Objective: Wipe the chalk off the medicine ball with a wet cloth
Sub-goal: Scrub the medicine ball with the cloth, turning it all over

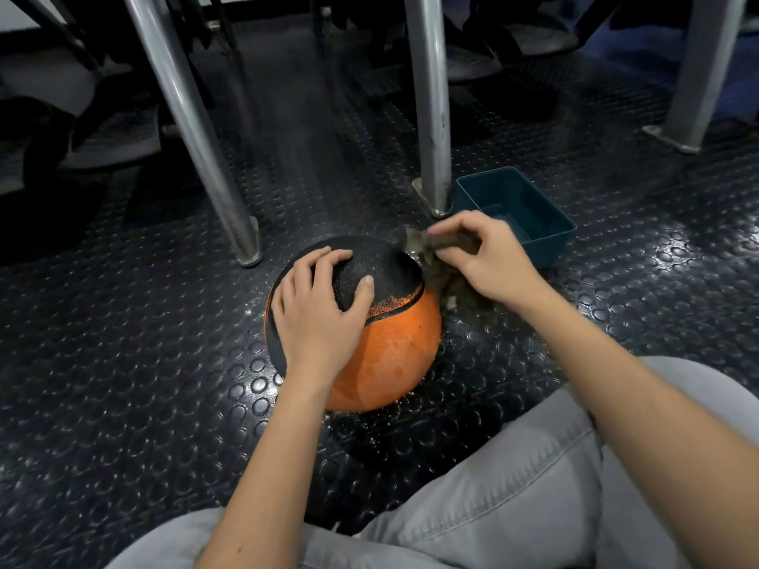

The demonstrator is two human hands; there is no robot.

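Observation:
An orange and black medicine ball (394, 347) sits on the studded rubber floor in front of my knees. Pale chalk smudges show on its orange panel and along the black seam. My left hand (318, 305) rests spread over the ball's upper left side, fingers and thumb curved against the black textured top. My right hand (484, 256) grips a bunched dark grey cloth (443, 277) against the ball's upper right side. Part of the cloth hangs down to the floor beside the ball.
A teal plastic tub (546, 211) stands just behind my right hand. Metal rack legs (197, 129) (431, 104) (694, 67) rise from the floor behind the ball. Weight plates and dark equipment (102, 129) lie at the back left. My grey trouser legs (513, 486) fill the lower right.

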